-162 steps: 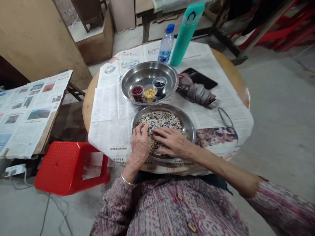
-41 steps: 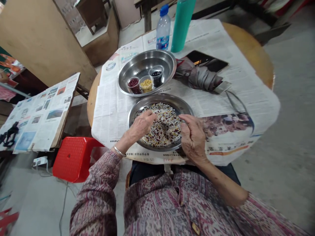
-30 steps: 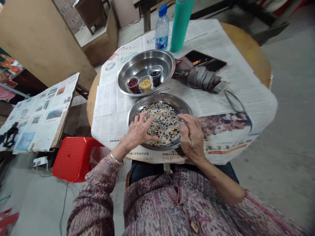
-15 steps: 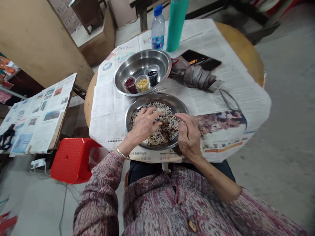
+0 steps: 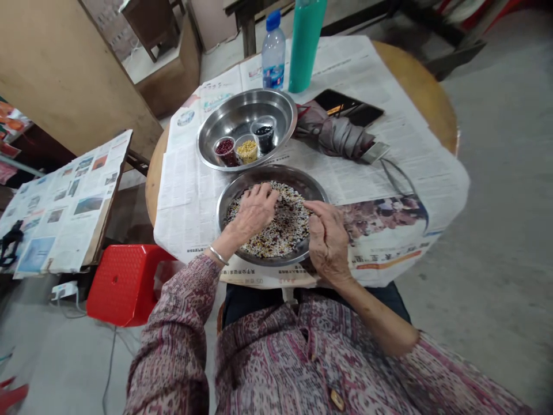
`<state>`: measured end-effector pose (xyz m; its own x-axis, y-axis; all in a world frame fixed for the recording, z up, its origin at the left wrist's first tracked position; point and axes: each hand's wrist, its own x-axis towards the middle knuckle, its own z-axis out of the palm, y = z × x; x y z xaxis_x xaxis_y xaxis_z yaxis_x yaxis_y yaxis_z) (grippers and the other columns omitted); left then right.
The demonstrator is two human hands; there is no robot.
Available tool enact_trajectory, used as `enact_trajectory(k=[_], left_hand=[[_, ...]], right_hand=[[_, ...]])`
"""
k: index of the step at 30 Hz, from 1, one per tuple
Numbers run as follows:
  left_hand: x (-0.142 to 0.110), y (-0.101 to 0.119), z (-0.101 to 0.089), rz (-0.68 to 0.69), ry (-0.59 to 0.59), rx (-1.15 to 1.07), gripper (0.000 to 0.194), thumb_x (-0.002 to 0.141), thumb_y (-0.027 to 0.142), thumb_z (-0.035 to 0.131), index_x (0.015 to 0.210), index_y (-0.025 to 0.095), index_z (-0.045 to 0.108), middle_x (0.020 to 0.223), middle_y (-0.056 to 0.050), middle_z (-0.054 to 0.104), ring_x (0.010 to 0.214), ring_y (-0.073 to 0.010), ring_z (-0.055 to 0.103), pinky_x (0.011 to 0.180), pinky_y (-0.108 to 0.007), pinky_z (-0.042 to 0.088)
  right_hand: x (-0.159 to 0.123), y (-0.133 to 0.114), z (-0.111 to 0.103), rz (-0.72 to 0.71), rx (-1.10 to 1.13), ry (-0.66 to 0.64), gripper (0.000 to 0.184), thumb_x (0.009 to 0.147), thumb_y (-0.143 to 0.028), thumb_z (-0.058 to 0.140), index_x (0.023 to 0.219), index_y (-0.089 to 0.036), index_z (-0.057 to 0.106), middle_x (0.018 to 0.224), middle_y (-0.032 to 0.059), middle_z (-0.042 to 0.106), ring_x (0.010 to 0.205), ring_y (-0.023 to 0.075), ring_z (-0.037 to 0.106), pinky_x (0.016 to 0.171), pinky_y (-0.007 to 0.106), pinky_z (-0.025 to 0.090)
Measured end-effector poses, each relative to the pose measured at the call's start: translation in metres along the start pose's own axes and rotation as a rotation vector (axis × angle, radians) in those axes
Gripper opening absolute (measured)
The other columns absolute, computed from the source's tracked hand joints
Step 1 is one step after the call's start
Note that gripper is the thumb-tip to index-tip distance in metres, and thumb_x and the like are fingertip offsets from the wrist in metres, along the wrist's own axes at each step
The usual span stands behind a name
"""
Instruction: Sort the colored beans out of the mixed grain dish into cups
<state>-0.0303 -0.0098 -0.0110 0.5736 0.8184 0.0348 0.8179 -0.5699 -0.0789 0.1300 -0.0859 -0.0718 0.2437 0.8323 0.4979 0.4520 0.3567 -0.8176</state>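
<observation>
A round wooden table (image 5: 417, 95) fills the middle of the frame, spread with newspaper (image 5: 380, 124). A second table (image 5: 64, 207), also covered in newspaper, stands at the left, with a red plastic stool (image 5: 121, 282) below it.

At the lower centre of the round table, nearest the person, sits a shallow steel basin (image 5: 228, 199) holding mixed grains (image 5: 280, 233) of white, red, dark and yellow. Just above it, almost touching, is a larger steel bowl (image 5: 246, 106) containing three small plastic cups: red beans (image 5: 224, 147), yellow grains (image 5: 247, 150) and black beans (image 5: 264, 137).

Upper right of the bowl are a folded grey umbrella (image 5: 337, 138) and a black phone (image 5: 349, 106). A water bottle (image 5: 273, 57) and a teal flask (image 5: 305, 46) stand upright at the top.

The left hand (image 5: 254, 213) is open and palm down, its curved fingers on the grains. The right hand (image 5: 326, 242) is narrowed at the basin's right side, fingertips drawn together at the grains. Whether it pinches any is too small to tell.
</observation>
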Motion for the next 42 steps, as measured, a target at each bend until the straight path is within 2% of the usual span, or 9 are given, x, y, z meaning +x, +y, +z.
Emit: enact_trajectory(k=[6,9,12,20,25,29,32,38,42], left_hand=[[-0.042,-0.019,-0.008,-0.200,-0.028,-0.071,0.023,0.096,0.006,0.040,0.106,0.015,0.058,0.113,-0.012,0.059,0.105,-0.0233,0.059,0.094,-0.039,0.054],[-0.062,-0.012,-0.012,-0.196,-0.053,-0.243,0.011,0.099,0.018,0.050,0.109,0.018,0.056,0.111,-0.008,0.056,0.103,-0.0209,0.060,0.097,-0.039,0.055],[-0.071,0.002,-0.012,-0.155,-0.089,-0.382,0.028,0.096,0.034,0.063,0.120,0.021,0.054,0.114,-0.006,0.055,0.105,-0.0221,0.061,0.095,-0.040,0.058],[-0.027,0.026,-0.005,-0.079,-0.089,-0.341,0.026,0.100,0.011,0.044,0.120,0.018,0.061,0.116,-0.009,0.059,0.102,-0.0206,0.062,0.088,-0.035,0.057],[-0.004,0.007,-0.007,-0.258,0.096,-0.200,0.028,0.101,0.031,0.057,0.127,0.021,0.060,0.129,-0.011,0.058,0.121,-0.0284,0.052,0.100,-0.043,0.050],[0.003,-0.001,-0.001,-0.357,0.066,-0.192,0.053,0.094,0.052,0.065,0.135,0.019,0.055,0.136,-0.015,0.054,0.124,-0.0339,0.050,0.102,-0.049,0.048],[0.011,0.005,0.006,-0.239,0.028,-0.267,0.060,0.088,0.054,0.072,0.136,0.022,0.056,0.135,-0.013,0.053,0.124,-0.0332,0.051,0.104,-0.049,0.048],[0.005,0.017,0.002,0.122,-0.162,-0.428,0.018,0.097,0.018,0.057,0.113,0.020,0.065,0.110,-0.005,0.062,0.107,-0.0197,0.062,0.097,-0.034,0.054],[-0.027,0.009,-0.018,0.106,-0.249,-0.372,0.020,0.100,0.015,0.049,0.111,0.021,0.064,0.109,-0.004,0.064,0.105,-0.0189,0.063,0.091,-0.031,0.056]], right_hand=[[0.000,0.000,-0.001,-0.012,0.006,-0.005,0.033,0.103,-0.036,0.042,0.121,-0.024,0.067,0.122,0.0102,0.070,0.118,0.0261,0.061,0.106,0.050,0.046],[0.000,0.000,-0.002,-0.026,0.008,-0.008,0.033,0.103,-0.035,0.042,0.122,-0.024,0.067,0.122,0.0099,0.070,0.118,0.0259,0.061,0.105,0.050,0.046],[0.000,0.001,-0.001,-0.044,0.014,-0.007,0.032,0.103,-0.034,0.043,0.122,-0.024,0.067,0.122,0.0104,0.070,0.118,0.0261,0.061,0.104,0.050,0.047],[-0.001,0.003,0.001,-0.041,-0.009,0.001,0.032,0.104,-0.036,0.043,0.121,-0.025,0.067,0.121,0.0096,0.070,0.117,0.0265,0.062,0.104,0.051,0.047],[0.000,0.001,0.000,-0.045,-0.006,-0.005,0.032,0.104,-0.036,0.043,0.121,-0.022,0.067,0.120,0.0114,0.070,0.118,0.0267,0.062,0.104,0.050,0.047],[0.000,0.001,0.000,-0.038,-0.002,-0.012,0.033,0.104,-0.035,0.042,0.122,-0.022,0.067,0.122,0.0120,0.070,0.119,0.0269,0.061,0.104,0.050,0.047],[-0.001,0.002,0.001,-0.035,-0.004,-0.005,0.033,0.104,-0.035,0.042,0.122,-0.023,0.067,0.121,0.0116,0.070,0.118,0.0265,0.061,0.104,0.050,0.047],[0.000,0.001,0.000,-0.023,0.003,-0.014,0.033,0.104,-0.036,0.042,0.122,-0.024,0.067,0.122,0.0108,0.070,0.118,0.0264,0.061,0.106,0.051,0.046],[0.001,0.000,0.000,-0.020,-0.001,-0.016,0.033,0.103,-0.036,0.042,0.122,-0.024,0.066,0.122,0.0106,0.070,0.118,0.0265,0.061,0.106,0.051,0.046]])
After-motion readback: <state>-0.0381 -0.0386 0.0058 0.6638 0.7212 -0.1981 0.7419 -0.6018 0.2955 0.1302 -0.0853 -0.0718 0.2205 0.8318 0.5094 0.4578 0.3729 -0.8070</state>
